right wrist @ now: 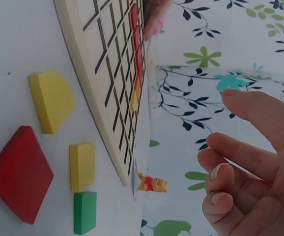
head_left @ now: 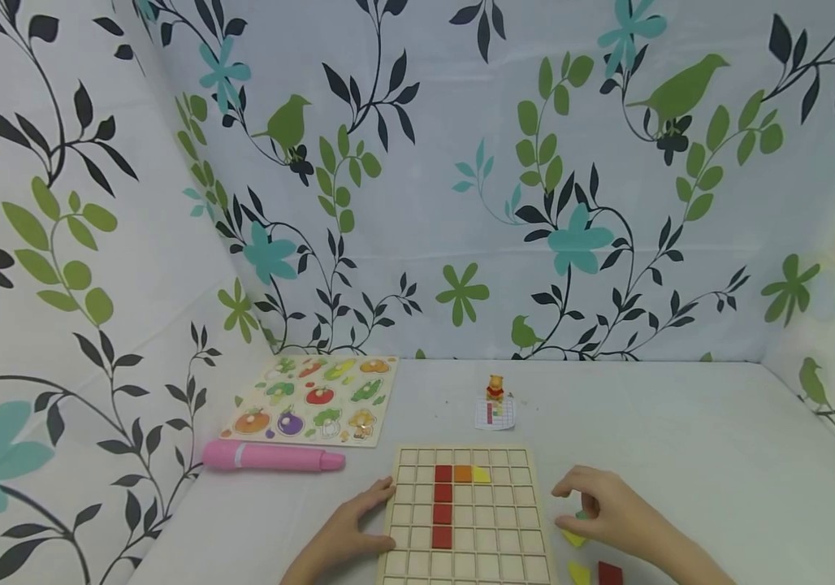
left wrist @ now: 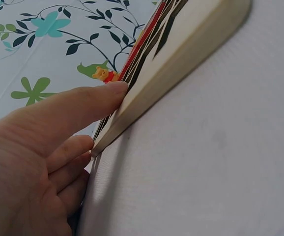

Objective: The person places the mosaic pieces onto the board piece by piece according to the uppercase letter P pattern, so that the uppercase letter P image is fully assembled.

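A wooden grid board (head_left: 482, 520) lies in front of me. Red tiles (head_left: 443, 513) run down one column, with an orange tile (head_left: 463, 474) and a yellow tile (head_left: 481, 474) beside the top one. My left hand (head_left: 348, 532) rests against the board's left edge, thumb and fingers spread; the left wrist view shows the thumb (left wrist: 78, 110) on its rim. Over the loose pieces right of the board hovers my right hand (head_left: 615, 516), fingers loosely bent, thumb and forefinger apart, nothing between them. Below it are a green block (right wrist: 85, 213), yellow block (right wrist: 82, 167), rounded yellow piece (right wrist: 52, 101) and red block (right wrist: 20, 174).
Behind the board, a small bear figurine (head_left: 495, 387) stands at a paper card (head_left: 495, 413) with a coloured grid pattern. A vegetable puzzle board (head_left: 315, 402) and a pink marker-like stick (head_left: 271, 457) lie at the left. Patterned cloth (head_left: 417, 203) hangs around the white table.
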`<move>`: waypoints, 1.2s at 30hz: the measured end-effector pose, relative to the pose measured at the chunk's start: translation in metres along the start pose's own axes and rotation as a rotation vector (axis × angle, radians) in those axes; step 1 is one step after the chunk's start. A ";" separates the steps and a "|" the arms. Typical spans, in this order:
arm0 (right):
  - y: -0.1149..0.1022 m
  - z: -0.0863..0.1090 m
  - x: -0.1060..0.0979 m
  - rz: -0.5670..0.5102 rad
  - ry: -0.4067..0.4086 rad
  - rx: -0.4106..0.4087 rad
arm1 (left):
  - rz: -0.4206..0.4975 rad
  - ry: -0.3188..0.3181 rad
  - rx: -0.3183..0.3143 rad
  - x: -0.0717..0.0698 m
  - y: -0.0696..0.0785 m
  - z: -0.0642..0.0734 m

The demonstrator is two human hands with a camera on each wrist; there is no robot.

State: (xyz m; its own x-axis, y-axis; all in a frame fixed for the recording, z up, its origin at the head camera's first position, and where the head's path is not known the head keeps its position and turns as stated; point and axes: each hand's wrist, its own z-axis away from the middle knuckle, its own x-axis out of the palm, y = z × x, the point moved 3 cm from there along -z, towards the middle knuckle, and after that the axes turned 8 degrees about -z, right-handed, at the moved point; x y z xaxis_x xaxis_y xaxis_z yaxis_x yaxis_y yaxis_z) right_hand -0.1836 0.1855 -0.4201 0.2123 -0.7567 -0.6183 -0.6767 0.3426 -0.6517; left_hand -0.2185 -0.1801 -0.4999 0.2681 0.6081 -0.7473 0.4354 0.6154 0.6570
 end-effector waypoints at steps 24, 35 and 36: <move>0.022 0.044 -0.006 -0.038 -0.090 0.119 | -0.001 -0.001 -0.005 0.001 0.001 0.000; 0.032 0.044 -0.002 -0.051 -0.193 0.362 | 0.007 0.000 -0.010 0.000 0.001 0.000; 0.032 0.044 -0.002 -0.054 -0.199 0.370 | 0.006 -0.001 -0.014 0.000 0.001 0.000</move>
State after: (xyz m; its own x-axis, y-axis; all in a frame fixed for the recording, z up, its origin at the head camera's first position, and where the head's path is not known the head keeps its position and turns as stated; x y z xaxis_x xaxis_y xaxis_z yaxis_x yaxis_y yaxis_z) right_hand -0.1749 0.2228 -0.4593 0.3969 -0.6691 -0.6283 -0.3700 0.5098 -0.7766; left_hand -0.2183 -0.1795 -0.4998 0.2711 0.6115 -0.7433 0.4218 0.6187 0.6628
